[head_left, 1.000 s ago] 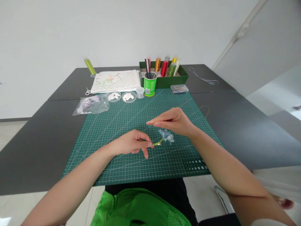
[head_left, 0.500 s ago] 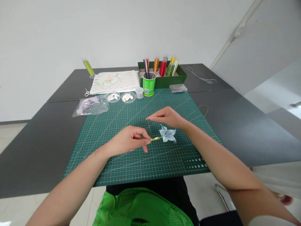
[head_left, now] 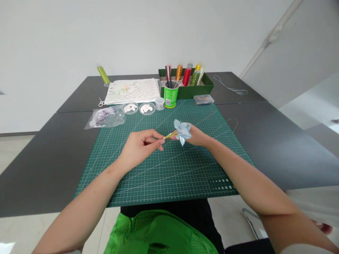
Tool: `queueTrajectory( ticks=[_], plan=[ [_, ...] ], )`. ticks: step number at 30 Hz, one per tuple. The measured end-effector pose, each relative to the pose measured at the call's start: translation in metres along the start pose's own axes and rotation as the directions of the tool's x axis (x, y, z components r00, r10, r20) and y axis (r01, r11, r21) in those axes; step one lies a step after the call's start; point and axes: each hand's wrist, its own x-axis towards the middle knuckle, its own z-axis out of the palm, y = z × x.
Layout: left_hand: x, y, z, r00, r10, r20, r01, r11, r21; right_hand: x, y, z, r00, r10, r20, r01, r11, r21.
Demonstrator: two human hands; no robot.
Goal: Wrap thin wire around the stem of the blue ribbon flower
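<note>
The left hand [head_left: 140, 146] pinches the pale blue flower [head_left: 182, 129] by its yellow-green stem [head_left: 170, 135], thumb and fingertips pressed together, holding it just above the green cutting mat [head_left: 172, 173] in the middle of the dark table [head_left: 39, 158]. The right hand [head_left: 198, 137] sits right behind the bloom, half hidden, so I cannot tell its grip. Along the mat's far edge stand a green cup [head_left: 170, 95], a small jar [head_left: 159, 103] and two clear dishes [head_left: 146, 108], with a green box [head_left: 205, 87] behind them

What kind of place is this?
Probably a craft worktable: a green cutting mat, a box of coloured spools, and a pale blue flower held by its stem.
</note>
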Motion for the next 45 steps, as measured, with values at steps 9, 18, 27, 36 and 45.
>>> queueTrajectory(
  ticks=[9,18,27,36,45],
  plan=[
    [0.011,-0.008,-0.012,0.970,-0.061,-0.234,0.034,0.992,-0.119,-0.002,-0.010,-0.008,0.988,0.009,0.154,-0.011,1.000,0.015],
    [0.020,-0.018,-0.022,0.966,-0.174,-0.192,0.161,0.984,-0.079,-0.014,-0.033,-0.017,0.980,-0.103,0.170,0.075,0.984,0.163],
    [0.011,-0.019,-0.003,0.937,-0.290,0.197,0.227,0.930,0.289,-0.023,-0.048,-0.017,0.958,-0.264,0.110,0.227,0.935,0.272],
    [0.003,-0.011,0.004,0.849,-0.284,0.447,0.212,0.956,0.205,-0.015,-0.049,-0.002,0.980,-0.180,-0.080,0.185,0.981,0.059],
    [0.000,-0.006,0.004,0.834,-0.255,0.490,0.203,0.967,0.156,-0.007,-0.029,0.004,0.992,-0.122,-0.033,0.121,0.992,-0.024]
  ],
)
